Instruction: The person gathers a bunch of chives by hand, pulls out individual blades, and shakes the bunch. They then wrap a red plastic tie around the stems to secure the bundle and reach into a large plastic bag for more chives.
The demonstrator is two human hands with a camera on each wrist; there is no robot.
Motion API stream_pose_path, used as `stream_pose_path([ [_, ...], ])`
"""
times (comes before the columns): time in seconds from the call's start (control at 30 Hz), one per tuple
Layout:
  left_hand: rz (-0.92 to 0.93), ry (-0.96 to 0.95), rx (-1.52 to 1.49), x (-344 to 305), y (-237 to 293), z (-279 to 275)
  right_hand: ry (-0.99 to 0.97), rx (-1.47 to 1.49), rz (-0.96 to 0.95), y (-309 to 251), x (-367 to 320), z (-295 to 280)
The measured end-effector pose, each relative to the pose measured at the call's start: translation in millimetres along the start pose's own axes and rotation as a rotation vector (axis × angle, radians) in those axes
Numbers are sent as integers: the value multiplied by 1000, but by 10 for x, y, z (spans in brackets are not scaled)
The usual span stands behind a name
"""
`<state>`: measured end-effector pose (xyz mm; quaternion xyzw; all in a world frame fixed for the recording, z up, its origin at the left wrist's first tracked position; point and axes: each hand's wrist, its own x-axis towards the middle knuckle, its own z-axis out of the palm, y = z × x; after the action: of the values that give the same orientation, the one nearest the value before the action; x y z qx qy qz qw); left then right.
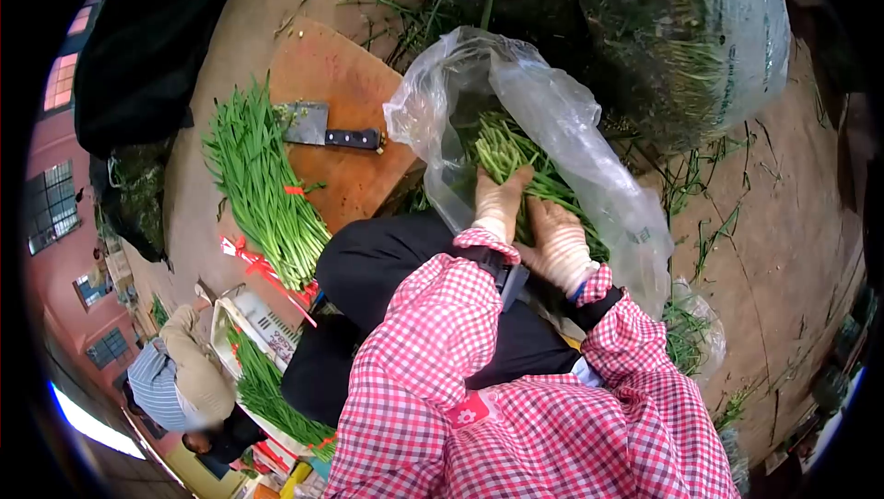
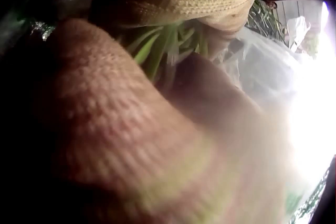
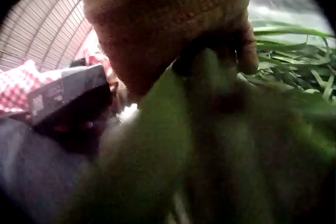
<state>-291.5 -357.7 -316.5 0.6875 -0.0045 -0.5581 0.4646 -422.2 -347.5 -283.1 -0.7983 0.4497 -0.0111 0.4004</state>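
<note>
Both hands wear pale, stained knit gloves and are inside the mouth of a clear plastic bag (image 1: 562,121). Green stalks (image 1: 502,145) lie in the bag, cut ends toward its far side. My left hand (image 1: 500,203) grips the near part of the stalks; in the right wrist view the left hand (image 3: 173,29) has its fingers curled down. Close beside it on the right, my right hand (image 1: 560,241) holds the same stalks, its fingertips partly hidden among them. Between the gloves, the left wrist view shows green leaves (image 2: 152,50).
A cleaver (image 1: 318,126) lies on an orange-brown board (image 1: 368,177), beside a red-tied bundle of green stalks (image 1: 267,186). A white basket (image 1: 221,333) holds more greens at lower left, near a bending person (image 1: 184,379). A large filled bag (image 1: 746,39) stands upper right.
</note>
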Motion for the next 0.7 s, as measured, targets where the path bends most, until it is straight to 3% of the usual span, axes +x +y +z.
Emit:
stream_pose_path([
  [0.1, 5, 2, -96, 53, 27, -98, -205, 44, -59, -55, 24, -383],
  [0.2, 15, -53, -142, -38, 108, -66, -175, 290, -232, 197, 109, -770],
  [0.23, -11, -96, -181, -58, 127, -78, -265, 548, -38, 138, 107, -1043],
  [0.33, -25, -240, -251, -138, 238, -91, -80, 781, 167, 229, 158, -1380],
  [0.4, 69, -357, -271, -260, 359, -97, 89, 1006, 185, 286, 177, -1456],
  [0.5, 184, -547, -280, -674, 703, 22, 110, 1062, -63, 156, 168, -1357],
  [0.53, 148, -599, -362, -839, 812, 62, 102, 1052, -154, 89, 159, -1294],
  [0.6, 230, -639, -304, -990, 968, -22, -122, 955, -131, -13, 134, -1143],
  [0.63, 159, -602, -322, -1065, 1033, -75, -299, 1102, -85, -3, 70, -1137],
  [0.67, 239, -421, -235, -983, 921, -179, -483, 1245, -43, -7, 4, -1150],
  [0.7, 214, -499, -388, -1142, 1174, -296, -454, 1134, -96, -35, -118, -1148],
])
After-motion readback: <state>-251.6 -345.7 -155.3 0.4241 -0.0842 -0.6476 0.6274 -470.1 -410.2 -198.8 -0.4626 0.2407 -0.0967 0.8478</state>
